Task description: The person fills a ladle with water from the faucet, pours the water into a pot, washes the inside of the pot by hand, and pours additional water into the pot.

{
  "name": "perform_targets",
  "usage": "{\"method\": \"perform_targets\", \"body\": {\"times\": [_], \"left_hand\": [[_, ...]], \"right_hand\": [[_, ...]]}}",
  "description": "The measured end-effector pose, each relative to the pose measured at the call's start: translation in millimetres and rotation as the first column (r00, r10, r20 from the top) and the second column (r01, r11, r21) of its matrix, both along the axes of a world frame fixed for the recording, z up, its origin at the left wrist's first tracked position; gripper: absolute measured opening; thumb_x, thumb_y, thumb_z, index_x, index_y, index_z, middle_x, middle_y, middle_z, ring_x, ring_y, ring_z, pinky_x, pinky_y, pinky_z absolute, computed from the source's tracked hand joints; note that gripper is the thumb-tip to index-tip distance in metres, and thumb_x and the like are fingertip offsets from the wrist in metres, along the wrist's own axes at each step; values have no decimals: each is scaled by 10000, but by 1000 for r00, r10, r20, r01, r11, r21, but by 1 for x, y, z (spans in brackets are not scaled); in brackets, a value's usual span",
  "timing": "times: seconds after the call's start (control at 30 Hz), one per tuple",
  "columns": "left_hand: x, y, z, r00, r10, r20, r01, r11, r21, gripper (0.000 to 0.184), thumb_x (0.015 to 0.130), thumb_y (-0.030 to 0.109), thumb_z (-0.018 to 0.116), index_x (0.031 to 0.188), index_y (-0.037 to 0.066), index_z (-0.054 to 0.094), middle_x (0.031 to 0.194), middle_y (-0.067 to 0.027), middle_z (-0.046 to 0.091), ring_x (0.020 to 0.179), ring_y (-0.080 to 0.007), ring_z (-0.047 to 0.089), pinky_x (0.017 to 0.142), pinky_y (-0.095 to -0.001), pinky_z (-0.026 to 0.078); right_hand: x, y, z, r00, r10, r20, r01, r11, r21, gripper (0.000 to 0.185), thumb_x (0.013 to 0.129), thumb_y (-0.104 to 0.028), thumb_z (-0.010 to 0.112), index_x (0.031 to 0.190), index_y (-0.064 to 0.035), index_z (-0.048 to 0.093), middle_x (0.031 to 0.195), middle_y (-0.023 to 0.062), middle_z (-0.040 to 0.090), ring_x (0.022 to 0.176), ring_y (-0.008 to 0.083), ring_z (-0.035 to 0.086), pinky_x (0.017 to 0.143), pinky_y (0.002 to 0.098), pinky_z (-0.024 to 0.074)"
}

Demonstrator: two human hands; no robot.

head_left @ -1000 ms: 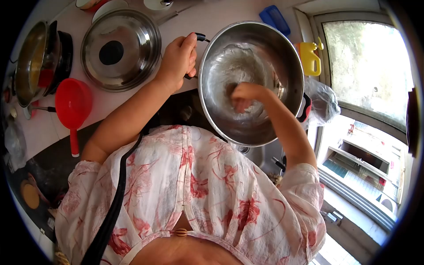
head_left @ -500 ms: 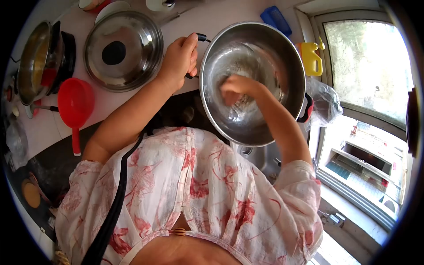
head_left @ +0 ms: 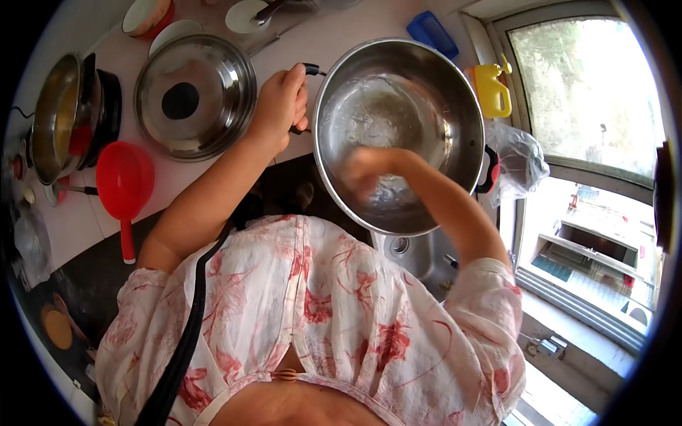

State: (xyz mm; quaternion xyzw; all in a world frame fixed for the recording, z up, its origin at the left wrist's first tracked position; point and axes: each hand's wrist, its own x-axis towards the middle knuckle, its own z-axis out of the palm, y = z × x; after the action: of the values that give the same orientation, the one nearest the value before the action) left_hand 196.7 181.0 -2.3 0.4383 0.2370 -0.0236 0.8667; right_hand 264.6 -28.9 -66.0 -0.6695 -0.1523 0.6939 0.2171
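Left hand point(head_left: 282, 105) clenched; right hand point(head_left: 367, 171) blurred.

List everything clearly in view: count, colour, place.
Pot: one, silver, upper centre
Lid: one, silver, left of pot
Scoop: one, red, counter's near edge
Counter: one, pale, upper left
Pan: one, silver, far left
Bowls: count unclear, pale and red, top left
Dish: one, white, top
Basket: one, blue, beyond pot
Jug: one, yellow, by window
Bags: two, clear, right and left
Sink: one, silver, below pot
Window: one, grey frame, right
Strap: one, black, over shirt
Shirt: one, white and red, bottom
Left hand: one, holding pot, left side
Right hand: one, blurred, inside pot
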Motion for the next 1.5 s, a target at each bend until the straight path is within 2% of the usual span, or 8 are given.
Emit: {"method": "perform_targets", "body": {"times": [0.3,0.43,0.53,0.67,0.97,1.17,1.3,1.5], "left_hand": [[1,-1,0,1000,22,-15,-22,1000,14,278,869,344,493,778,86,444,473,38,318,344,-69,258,364,-232,274],[4,-2,1,1000,17,8,-17,1000,-8,280,867,347,495,778,86,443,474,38,322,347,-69,265,362,-232,273],[3,-3,0,999,32,7,-32,999,-3,280,869,344,492,775,85,442,473,38,321,346,-68,268,359,-233,270],[1,-2,0,999,32,-12,-32,999,6,289,868,350,495,775,82,440,471,38,319,341,-68,264,355,-235,270],[2,-1,0,1000,17,-5,-17,1000,24,310,872,348,484,754,65,432,503,17,345,360,-78,270,360,-251,298],[1,-2,2,1000,24,-2,-24,1000,5,304,879,330,470,728,69,428,498,19,338,359,-77,265,353,-247,288],[0,-2,4,999,42,-31,-42,999,10,296,885,321,462,733,70,425,497,20,332,360,-77,266,355,-248,290],[0,0,2,1000,9,-10,-8,1000,28,300,888,340,461,770,67,425,507,18,337,370,-79,278,363,-252,297]], "right_hand": [[124,-33,-7,560,-745,363,652,666,363,269,801,-228,500,762,14,613,736,155,641,608,242,640,496,315,501],[91,-120,-12,765,-221,605,356,928,-111,229,784,-176,515,731,31,596,696,207,627,573,264,635,453,349,500],[23,-109,17,985,-155,77,171,937,-304,199,806,-141,506,720,-20,638,723,132,647,581,223,631,508,307,508],[-14,-7,-8,958,266,107,-287,892,349,201,777,-165,517,717,-1,618,731,137,641,656,209,630,616,290,516],[98,-32,21,520,-816,251,779,574,253,279,810,-226,505,936,11,580,802,151,648,737,251,646,613,281,516],[31,-96,23,999,-36,39,49,902,-430,260,744,-242,569,843,-9,632,734,132,650,610,211,637,519,291,503],[-23,-12,12,984,70,-161,-51,992,117,288,760,-289,535,779,-12,614,684,105,639,653,180,635,613,297,502],[85,42,10,721,-478,502,127,803,582,267,761,-285,514,764,-47,637,700,85,645,651,181,614,655,294,480]]}}
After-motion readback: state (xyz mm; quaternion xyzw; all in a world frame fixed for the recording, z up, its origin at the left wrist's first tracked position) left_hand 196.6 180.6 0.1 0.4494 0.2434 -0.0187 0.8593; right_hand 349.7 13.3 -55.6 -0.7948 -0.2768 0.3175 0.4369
